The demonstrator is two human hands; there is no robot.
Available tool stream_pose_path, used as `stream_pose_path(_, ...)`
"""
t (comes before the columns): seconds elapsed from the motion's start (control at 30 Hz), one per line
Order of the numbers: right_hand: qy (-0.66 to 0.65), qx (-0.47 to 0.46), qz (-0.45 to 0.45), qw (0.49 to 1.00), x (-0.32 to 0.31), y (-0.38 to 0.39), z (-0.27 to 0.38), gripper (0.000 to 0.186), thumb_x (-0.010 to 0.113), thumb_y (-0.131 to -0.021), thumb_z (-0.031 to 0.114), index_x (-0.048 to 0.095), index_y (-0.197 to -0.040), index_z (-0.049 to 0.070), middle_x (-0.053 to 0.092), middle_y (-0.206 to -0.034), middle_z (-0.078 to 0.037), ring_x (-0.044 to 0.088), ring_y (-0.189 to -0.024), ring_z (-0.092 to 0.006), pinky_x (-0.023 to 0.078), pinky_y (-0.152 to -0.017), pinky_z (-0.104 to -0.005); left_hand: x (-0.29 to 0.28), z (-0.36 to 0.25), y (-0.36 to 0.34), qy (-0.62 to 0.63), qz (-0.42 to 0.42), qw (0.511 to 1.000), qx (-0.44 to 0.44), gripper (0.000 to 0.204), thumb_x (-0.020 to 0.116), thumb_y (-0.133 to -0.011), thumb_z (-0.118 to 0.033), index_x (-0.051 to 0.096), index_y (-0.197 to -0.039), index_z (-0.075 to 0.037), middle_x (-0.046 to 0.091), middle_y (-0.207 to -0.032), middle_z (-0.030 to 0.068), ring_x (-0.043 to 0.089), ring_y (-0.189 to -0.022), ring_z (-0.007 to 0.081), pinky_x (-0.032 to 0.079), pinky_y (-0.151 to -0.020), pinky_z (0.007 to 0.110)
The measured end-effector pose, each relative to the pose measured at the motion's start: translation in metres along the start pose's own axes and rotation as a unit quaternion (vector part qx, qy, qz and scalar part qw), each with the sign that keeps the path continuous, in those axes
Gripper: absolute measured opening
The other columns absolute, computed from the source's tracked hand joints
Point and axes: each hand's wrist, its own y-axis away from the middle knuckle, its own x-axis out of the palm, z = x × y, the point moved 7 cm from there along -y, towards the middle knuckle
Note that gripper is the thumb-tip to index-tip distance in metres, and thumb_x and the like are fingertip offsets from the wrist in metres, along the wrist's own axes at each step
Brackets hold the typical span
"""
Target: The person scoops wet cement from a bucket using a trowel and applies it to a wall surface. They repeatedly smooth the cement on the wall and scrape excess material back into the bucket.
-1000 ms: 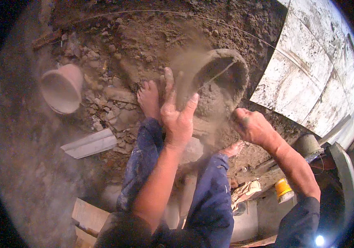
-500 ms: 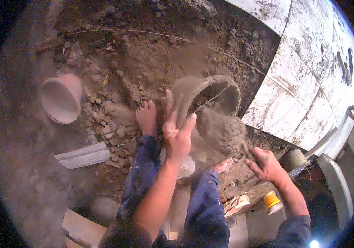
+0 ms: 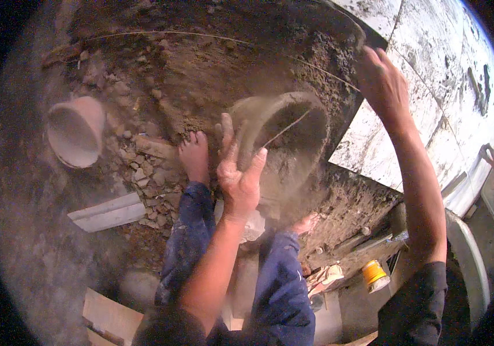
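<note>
Brace the tilted bucket (image 3: 257, 118), beyond the right foot (image 3: 304, 222), with the left hand (image 3: 238, 180) clasped to its left side. Guide the curled right hand (image 3: 382, 83) smoothly at far right, clear of the white tiles (image 3: 440, 86); impossible to tell, through blur, whether clenched or grasping anything.

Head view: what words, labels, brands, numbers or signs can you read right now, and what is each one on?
No text is readable in this view.
Yellow-and-white cylindrical tub: too small and blurred to tell whether it bears print.
Pale crumpled sheet: no lettering can be made out.
Flat white tiles: dark smears, no legible writing.
Grey mortar-coated round bucket by the left hand: none visible.
</note>
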Motion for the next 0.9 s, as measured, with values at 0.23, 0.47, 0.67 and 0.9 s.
stream_pose_path(0.23, -0.106, 0.034, -0.004, 0.994, -0.053, 0.111, 0.023, 0.029, 0.073, -0.081, 0.007, 0.061, -0.107, 0.006, 0.064, -0.089, -0.014, 0.065, -0.07, -0.0326, 0.053, -0.059, -0.0398, -0.02, 0.016, 0.002, -0.022, -0.002, 1.0, 0.013, 0.058, 0.065, -0.088, -0.009, 0.046, -0.142, -0.001, 0.021, -0.161, 0.0148, 0.017, -0.149, 0.0306, 0.015, -0.119, 0.041)
stream_pose_path(0.47, -0.023, 0.036, 0.316, 0.948, 0.001, 0.172, 0.049, 0.044, 0.06, -0.084, 0.014, 0.05, -0.127, 0.007, 0.058, -0.099, -0.013, 0.064, -0.082, -0.0329, 0.053, -0.068, -0.0442, -0.004, 0.005, 0.01, -0.122, 0.012, 0.992, 0.039, 0.055, 0.066, -0.089, -0.014, 0.049, -0.14, -0.001, 0.024, -0.159, 0.0171, 0.02, -0.148, 0.0329, 0.015, -0.119, 0.042)
stream_pose_path(0.67, -0.085, -0.113, 0.295, 0.945, 0.051, 0.175, 0.083, 0.037, 0.059, -0.085, 0.01, 0.052, -0.12, 0.003, 0.055, -0.091, -0.014, 0.061, -0.084, -0.0319, 0.052, -0.07, -0.0425, 0.003, 0.007, 0.01, -0.073, 0.018, 0.995, 0.062, 0.063, 0.064, -0.09, -0.013, 0.039, -0.146, 0.001, 0.03, -0.156, 0.0205, 0.023, -0.146, 0.0345, 0.016, -0.119, 0.042)
stream_pose_path(0.9, 0.041, -0.073, 0.339, 0.937, 0.023, 0.152, 0.056, 0.024, 0.054, -0.089, 0.014, 0.05, -0.11, 0.003, 0.061, -0.099, -0.016, 0.065, -0.082, -0.0346, 0.054, -0.067, -0.0457, 0.024, 0.013, 0.047, -0.157, 0.051, 0.973, 0.161, 0.072, 0.068, -0.087, -0.009, 0.033, -0.149, -0.001, 0.022, -0.16, 0.0161, 0.014, -0.149, 0.0362, 0.015, -0.119, 0.046)
